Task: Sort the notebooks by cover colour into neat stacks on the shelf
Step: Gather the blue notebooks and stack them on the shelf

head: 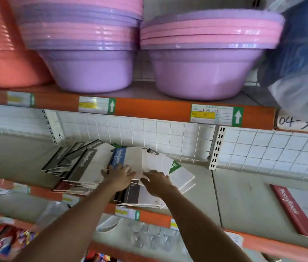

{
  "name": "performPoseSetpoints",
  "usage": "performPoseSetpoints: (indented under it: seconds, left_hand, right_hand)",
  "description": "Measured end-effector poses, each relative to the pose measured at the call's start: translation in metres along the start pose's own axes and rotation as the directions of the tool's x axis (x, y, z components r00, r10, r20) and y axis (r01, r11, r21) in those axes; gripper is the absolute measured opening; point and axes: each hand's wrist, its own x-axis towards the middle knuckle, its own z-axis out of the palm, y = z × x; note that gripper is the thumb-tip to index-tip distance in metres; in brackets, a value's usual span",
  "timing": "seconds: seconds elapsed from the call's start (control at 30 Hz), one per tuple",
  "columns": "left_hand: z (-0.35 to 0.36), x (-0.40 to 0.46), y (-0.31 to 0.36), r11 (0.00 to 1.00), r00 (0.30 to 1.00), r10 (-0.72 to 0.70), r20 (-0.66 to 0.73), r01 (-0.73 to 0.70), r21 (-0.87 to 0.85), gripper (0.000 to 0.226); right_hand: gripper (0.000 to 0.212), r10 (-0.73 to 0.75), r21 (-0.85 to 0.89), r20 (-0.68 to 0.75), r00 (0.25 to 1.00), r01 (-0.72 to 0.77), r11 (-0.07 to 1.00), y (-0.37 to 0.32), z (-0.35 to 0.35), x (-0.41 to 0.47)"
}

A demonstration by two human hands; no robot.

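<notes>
Notebooks (96, 167) are looking thin, light, slippery when fanned; left hand (118, 176) and right hand (157, 183) are pressing flat-fingered, gripping nothing; best pinched by spines.

Above me, at 12 o'clock, two stacks of nested plastic basins sit on the upper shelf: the left stack (92, 53) and the right stack (206, 59), both lilac and pink. At 10 o'clock, touching the left stack, stand orange tubs (3, 53). At 2 o'clock a blue bundle in clear plastic wrap (298, 59) leans beside the right stack. Price labels (216, 115) with green arrows line the orange shelf edge. At 6 o'clock clear glasses (149, 237) sit below; at 8 o'clock, colourful snack packets (3, 241).
</notes>
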Motion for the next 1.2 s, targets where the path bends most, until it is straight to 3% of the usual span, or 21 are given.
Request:
performPoseSetpoints:
  seconds: [0.1,0.17,0.23,0.33,0.43,0.53,0.6,0.73,0.9,1.0,1.13,1.2]
  left_hand:
    - [0.002,-0.006,0.005,0.996,0.998,0.037,-0.047,-0.04,-0.08,0.068]
    - [0.001,-0.01,0.011,0.993,0.991,0.039,-0.125,-0.053,-0.108,0.046]
    - [0.002,-0.011,0.013,0.991,0.981,-0.007,-0.192,-0.019,-0.13,0.041]
    - [0.005,-0.004,0.003,0.985,0.975,-0.097,-0.202,0.065,-0.161,0.076]
    - [0.003,0.0,-0.01,0.978,0.975,-0.153,-0.16,0.127,-0.163,0.11]
    - [-0.005,0.001,-0.016,0.986,0.97,-0.123,-0.212,0.095,-0.135,0.114]
    - [-0.012,0.002,-0.012,0.975,0.96,-0.13,-0.247,0.079,-0.206,0.105]
    - [-0.022,0.002,0.005,0.962,0.952,-0.073,-0.296,-0.011,-0.273,0.071]
    - [-0.017,-0.002,0.036,0.953,0.968,0.064,-0.242,-0.131,-0.272,0.054]
    - [-0.006,-0.008,0.058,0.929,0.965,0.11,-0.24,-0.185,-0.32,0.052]
    - [0.019,-0.012,0.085,0.911,0.979,0.136,-0.154,-0.185,-0.369,0.07]
    - [0.028,-0.018,0.097,0.924,0.98,0.158,-0.118,-0.189,-0.332,0.06]
  right_hand:
    - [0.043,0.11,0.045,-0.064,0.992,-0.107,0.993,-0.014,0.004,0.001]
    - [0.038,0.207,0.136,-0.108,0.972,-0.192,0.972,-0.024,0.006,0.004]
    - [0.037,0.341,0.3,-0.126,0.932,-0.291,0.908,-0.03,0.008,0.008]
    - [0.036,0.523,0.573,-0.055,0.851,-0.402,0.714,-0.034,0.011,0.01]
    - [0.027,0.529,0.642,0.003,0.848,-0.407,0.649,-0.035,0.013,0.013]
    - [0.025,0.568,0.716,-0.017,0.823,-0.387,0.581,-0.037,0.009,0.011]
    - [0.024,0.623,0.775,-0.04,0.781,-0.369,0.512,-0.036,0.004,0.006]
    - [0.034,0.677,0.834,-0.089,0.731,-0.317,0.452,-0.016,-0.002,-0.007]
    - [0.017,0.765,0.828,-0.037,0.643,-0.408,0.384,0.008,-0.014,-0.04]
    - [0.029,0.805,0.779,-0.096,0.586,-0.459,0.427,0.023,-0.011,-0.059]
    - [0.024,0.839,0.748,-0.131,0.528,-0.503,0.433,0.039,-0.008,-0.091]
    - [0.027,0.853,0.715,-0.156,0.498,-0.539,0.446,0.046,-0.006,-0.111]
